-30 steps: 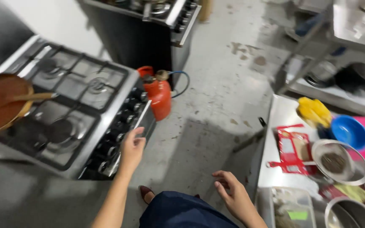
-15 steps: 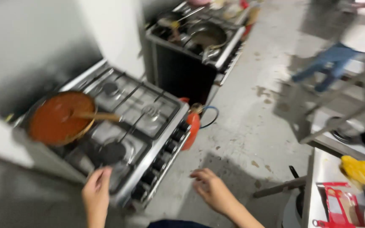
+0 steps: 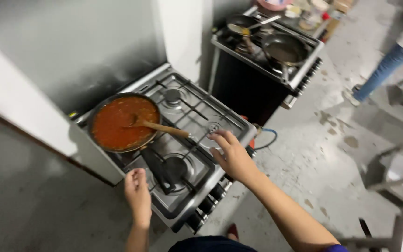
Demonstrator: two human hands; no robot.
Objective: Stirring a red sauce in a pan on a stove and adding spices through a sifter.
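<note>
A dark frying pan [image 3: 123, 122] full of red sauce sits on the back left burner of a steel gas stove [image 3: 190, 142]. A wooden spoon [image 3: 162, 127] rests in the sauce, its handle pointing right. The pan's black handle [image 3: 156, 168] points toward me. My left hand [image 3: 137, 190] hovers near the stove's front edge, just left of the pan handle, fingers loosely curled and holding nothing. My right hand [image 3: 232, 155] is open over the stove's right side, close to the spoon handle's tip, touching nothing I can see.
A second stove [image 3: 267, 51] with two dark pans stands behind to the right. An orange gas cylinder [image 3: 253, 137] with a blue hose peeks out between the stoves. Another person's leg in jeans [image 3: 381, 70] is at the far right. The floor is stained concrete.
My view has swung left and up, bringing the stove and pan to the centre. Both hands have risen toward the stove; the right hand now reaches over its right burners.
</note>
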